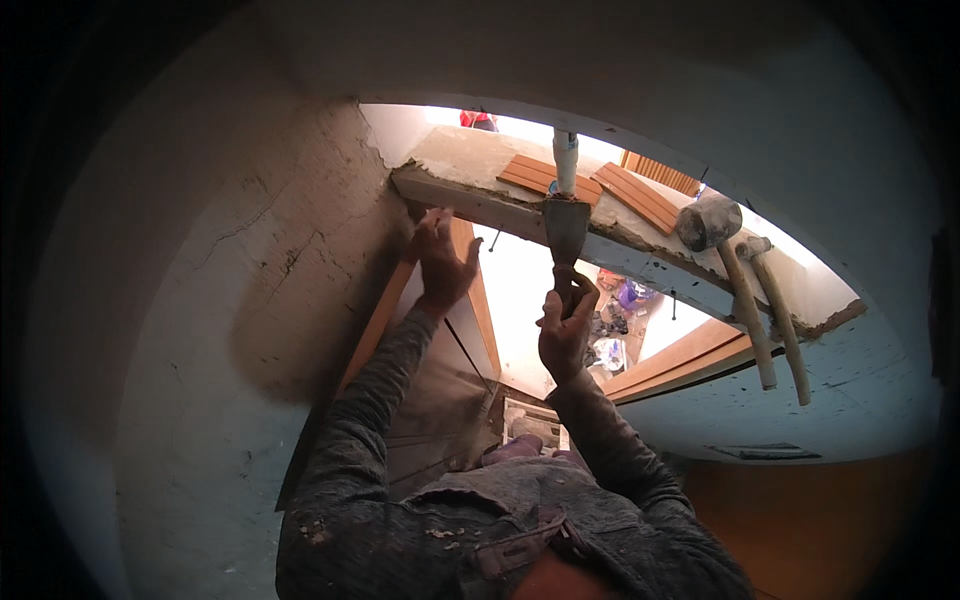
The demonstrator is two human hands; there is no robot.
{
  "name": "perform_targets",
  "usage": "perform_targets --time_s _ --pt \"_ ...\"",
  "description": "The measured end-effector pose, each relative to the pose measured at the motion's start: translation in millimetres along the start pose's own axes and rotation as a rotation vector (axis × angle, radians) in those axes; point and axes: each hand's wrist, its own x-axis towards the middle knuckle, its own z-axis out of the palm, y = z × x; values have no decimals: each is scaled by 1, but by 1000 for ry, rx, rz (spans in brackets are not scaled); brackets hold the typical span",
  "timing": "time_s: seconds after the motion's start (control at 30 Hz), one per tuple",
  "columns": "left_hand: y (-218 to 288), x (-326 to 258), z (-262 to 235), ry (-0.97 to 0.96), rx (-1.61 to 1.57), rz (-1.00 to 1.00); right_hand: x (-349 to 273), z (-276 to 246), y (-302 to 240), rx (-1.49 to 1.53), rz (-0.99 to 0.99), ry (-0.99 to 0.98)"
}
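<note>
- Scraper: blade up, at the ledge; likely light, stiff; hold its handle.
- Your right hand: closed round that handle.
- Your left hand: unclenched, empty, near the ledge.

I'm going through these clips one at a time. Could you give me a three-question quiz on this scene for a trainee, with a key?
1. Open: What tool is in the right grip?
2. True or false: No tool shows in the left grip.
3. Choose one: In the picture, the head of the mallet is
a) left of both brown strips
b) between them
c) right of both

Key:
1. A scraper, held blade up.
2. True; the fingers are raised by the left end of the beam.
3. c
</note>
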Motion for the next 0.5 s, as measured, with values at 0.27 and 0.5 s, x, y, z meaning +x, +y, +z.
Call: perform_targets --time_s 0.27,0.5 --pt "56 4 22 -38 -405 -25 6 19 34 -175 -131 41" --pt "50 1 27 -12 -344 -37 -7 26 25 -119 -11 29"
